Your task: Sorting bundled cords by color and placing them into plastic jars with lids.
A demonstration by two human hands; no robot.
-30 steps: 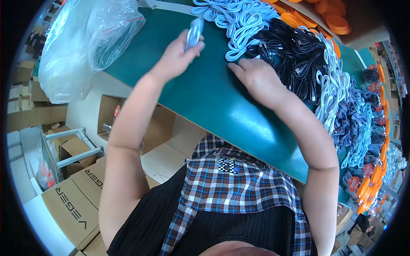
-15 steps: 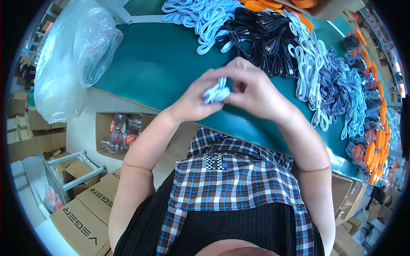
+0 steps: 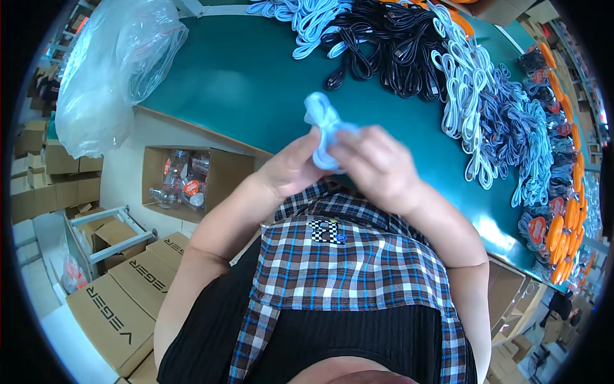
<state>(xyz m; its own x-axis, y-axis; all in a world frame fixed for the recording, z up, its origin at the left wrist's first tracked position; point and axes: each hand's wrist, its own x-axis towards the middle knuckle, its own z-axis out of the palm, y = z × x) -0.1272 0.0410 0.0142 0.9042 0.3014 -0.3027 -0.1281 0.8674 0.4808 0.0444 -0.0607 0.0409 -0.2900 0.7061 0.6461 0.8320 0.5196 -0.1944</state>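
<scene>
At left, clear plastic bags (image 3: 96, 83) hang over the end of the green desk (image 3: 236, 96). Next, an open cardboard box (image 3: 235, 180) holds clear packages (image 3: 182, 179). The left hand (image 3: 289, 168) has its fingers closed around a pale blue cable bundle (image 3: 322, 110), held near the desk's front edge. The right hand (image 3: 378, 171) overlaps the bundle; blur hides whether its fingers grip. Black cables (image 3: 403, 54), then white ones (image 3: 453, 105), lie farther right.
</scene>
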